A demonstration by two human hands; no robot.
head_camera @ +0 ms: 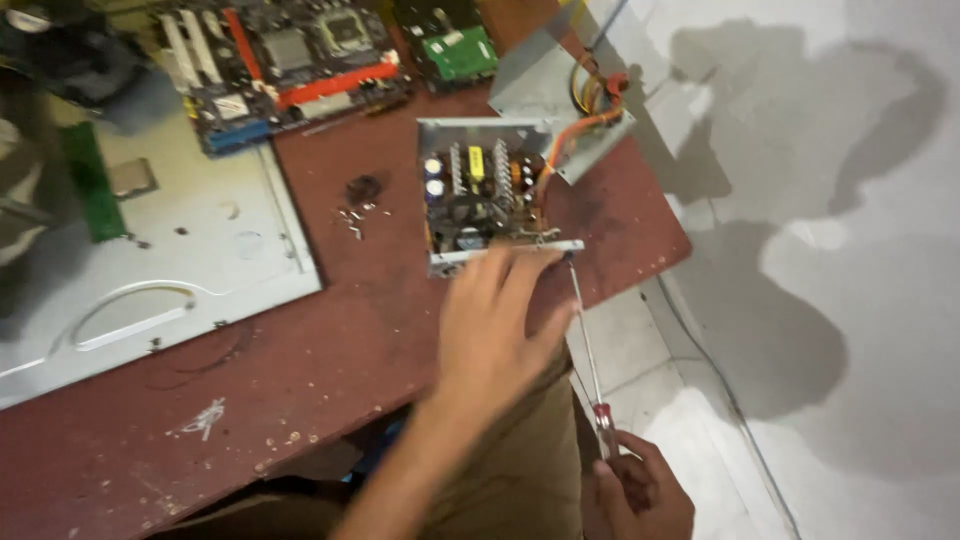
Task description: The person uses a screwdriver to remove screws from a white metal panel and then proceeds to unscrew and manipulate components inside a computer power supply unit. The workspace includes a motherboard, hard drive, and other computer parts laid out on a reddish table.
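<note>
The open power supply is steadied at its near edge by the flat, spread left hand. A screwdriver is gripped by the right hand. Tip slippage toward exposed components is a risk.

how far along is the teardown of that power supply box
Done: the power supply already stands open, its metal cover lies behind it, and loose screws sit on the red table. In hand: the left hand steadies the front edge while the right hand aims a long screwdriver at the front right corner. Left: the circuit board is still seated inside the casing.
</note>
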